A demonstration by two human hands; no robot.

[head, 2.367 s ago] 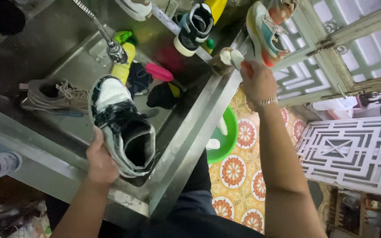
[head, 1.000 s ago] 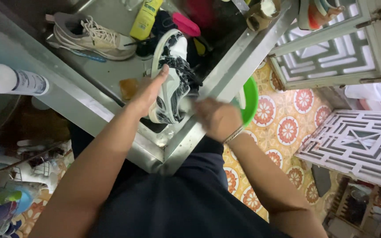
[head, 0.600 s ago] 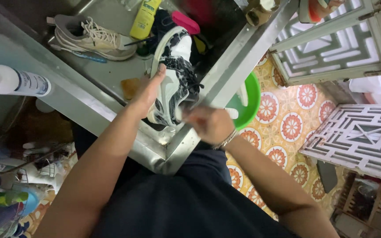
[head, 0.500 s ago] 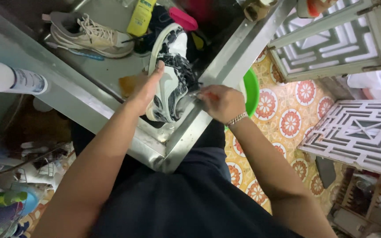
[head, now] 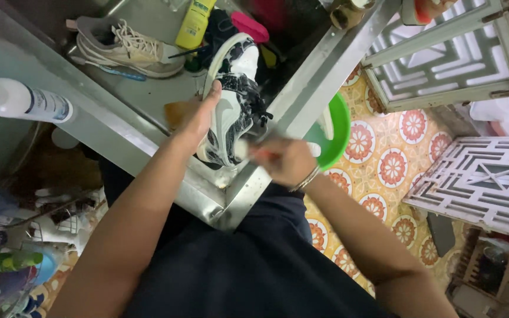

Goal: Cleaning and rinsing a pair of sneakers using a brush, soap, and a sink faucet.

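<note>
Steel sink [head: 148, 126], tiled floor right. Left hand [head: 198, 121] clasps shoe [head: 231, 109] over near sink corner. Right hand [head: 287, 162], fisted on brush [head: 248, 152], pulled back nearer, now at shoe heel: scrubbing stroke continues.

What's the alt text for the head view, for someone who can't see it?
Seen from above, the left hand holds a black-and-white sneaker over a steel sink while the right hand works a red-handled brush at its heel. A beige sneaker and yellow bottle lie in the sink.
</note>
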